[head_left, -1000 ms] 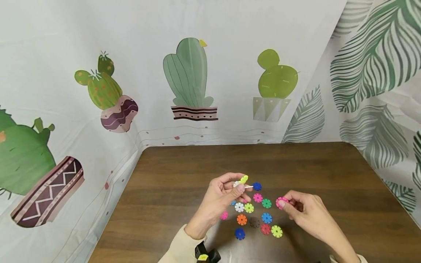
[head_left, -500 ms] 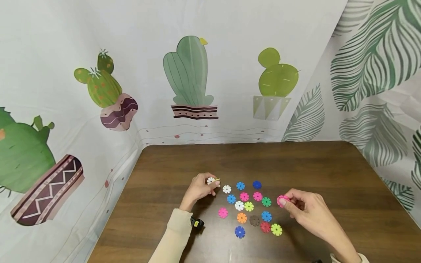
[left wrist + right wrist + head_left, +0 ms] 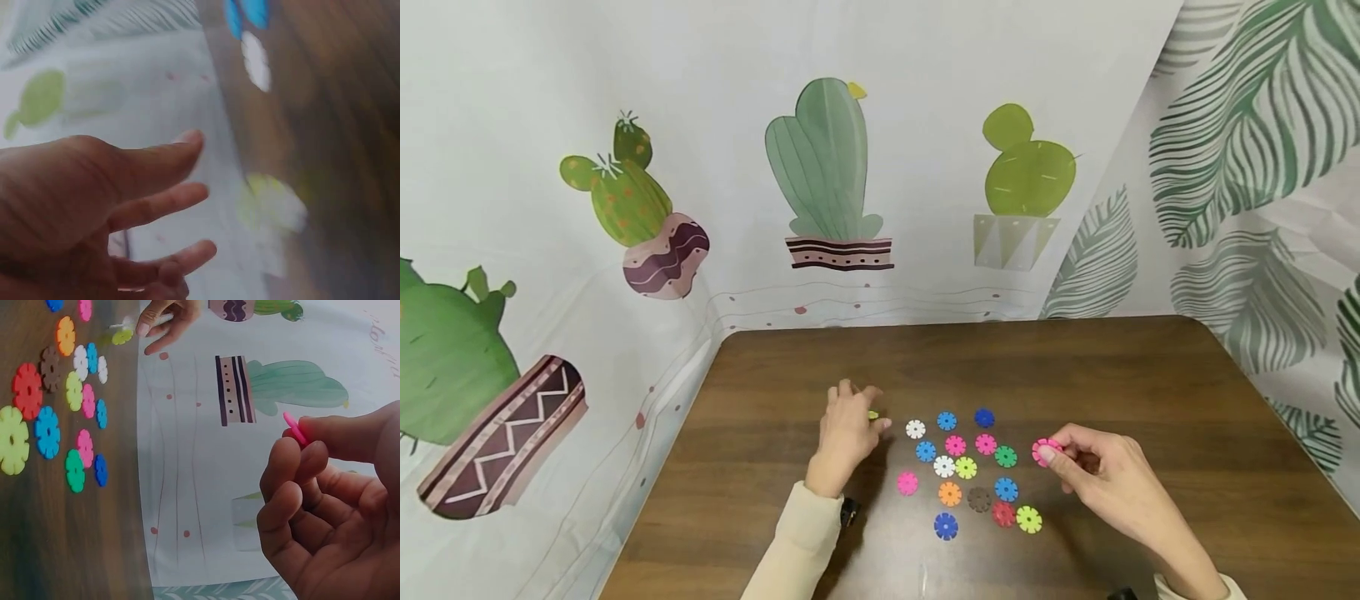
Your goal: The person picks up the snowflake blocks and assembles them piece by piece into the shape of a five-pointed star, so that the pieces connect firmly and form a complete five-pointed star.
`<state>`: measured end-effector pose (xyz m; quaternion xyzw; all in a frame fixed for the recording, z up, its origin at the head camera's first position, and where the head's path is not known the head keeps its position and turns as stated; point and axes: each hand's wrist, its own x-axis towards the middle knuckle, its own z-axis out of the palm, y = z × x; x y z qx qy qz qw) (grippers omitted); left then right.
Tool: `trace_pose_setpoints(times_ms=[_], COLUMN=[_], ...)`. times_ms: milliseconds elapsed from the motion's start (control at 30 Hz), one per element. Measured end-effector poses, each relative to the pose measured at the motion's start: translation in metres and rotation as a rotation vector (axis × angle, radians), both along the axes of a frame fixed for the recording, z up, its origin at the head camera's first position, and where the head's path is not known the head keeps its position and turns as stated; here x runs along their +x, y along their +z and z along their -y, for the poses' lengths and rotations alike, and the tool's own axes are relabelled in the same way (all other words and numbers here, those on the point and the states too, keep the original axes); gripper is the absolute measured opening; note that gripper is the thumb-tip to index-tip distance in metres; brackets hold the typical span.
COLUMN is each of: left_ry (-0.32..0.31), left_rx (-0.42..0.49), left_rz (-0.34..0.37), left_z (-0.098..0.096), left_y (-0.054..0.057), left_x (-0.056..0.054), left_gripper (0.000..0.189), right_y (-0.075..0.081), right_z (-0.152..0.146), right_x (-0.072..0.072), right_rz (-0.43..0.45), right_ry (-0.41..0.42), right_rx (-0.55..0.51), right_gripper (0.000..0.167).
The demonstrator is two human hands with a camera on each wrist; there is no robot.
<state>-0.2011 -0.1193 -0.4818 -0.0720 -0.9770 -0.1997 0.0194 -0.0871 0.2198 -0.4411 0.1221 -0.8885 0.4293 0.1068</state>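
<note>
My right hand (image 3: 1097,471) pinches a pink notched plastic disc (image 3: 1043,452) between thumb and index finger, above the table's right part. In the right wrist view the same pink disc (image 3: 295,430) shows edge-on at the fingertips. My left hand (image 3: 847,425) is at the left of the scattered discs, thumb and fingers spread apart. Just beyond its fingertips is a joined yellow and white disc piece (image 3: 275,203), blurred in the left wrist view. Most of that yellow piece (image 3: 872,414) is hidden behind the hand in the head view.
Several loose notched discs lie flat mid-table, among them a white one (image 3: 915,429), an orange one (image 3: 950,493), a green one (image 3: 1005,456) and a brown one (image 3: 979,499). A cactus-print cloth (image 3: 925,167) hangs behind the wooden table (image 3: 760,375).
My left hand has moved left from over the discs with the yellow and white piece and let go of it, fingers now spread. My right hand has stayed put with the pink disc.
</note>
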Motion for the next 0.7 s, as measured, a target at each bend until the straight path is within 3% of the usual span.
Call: trace_pose_setpoints(times_ms=[67,167,233,333,467,533,600,700], left_ry=[-0.088,-0.234,-0.295,-0.328,-0.353,-0.361,-0.383,-0.454], left_rx=[-0.059,-0.164,-0.207,-0.244,-0.252,-0.247,-0.23,-0.186], left_rz=[0.023,0.152,0.247,0.307,0.279,0.279,0.287,0.306], left_z=[-0.006,-0.013,-0.016,-0.023,-0.027,-0.028,-0.028,-0.029], left_y=[0.006,0.009,0.007,-0.002,-0.031,-0.033,-0.029,-0.007], left_x=[0.009,0.021,0.026,0.031,0.026,0.024,0.024,0.026], left_gripper=[0.035,0.03,0.032,0.033,0.041,0.043,0.043,0.04], right_y=[0.001,0.003,0.003,0.004,0.005,0.006,0.007,0.008], right_z=[0.0,-0.001,-0.001,-0.001,0.0,0.0,0.0,0.001], right_x=[0.001,0.002,0.003,0.005,0.005,0.005,0.004,0.004], right_rz=[0.002,0.0,-0.002,0.002,0.001,-0.004,-0.008,-0.014], right_ry=[0.006,0.004,0.0,-0.004,-0.006,-0.003,0.0,0.003], right_rx=[-0.022,-0.039,-0.042,-0.044,-0.045,-0.046,-0.047,-0.047], right_gripper=[0.02,0.02,0.02,0.021,0.019,0.018,0.018,0.019])
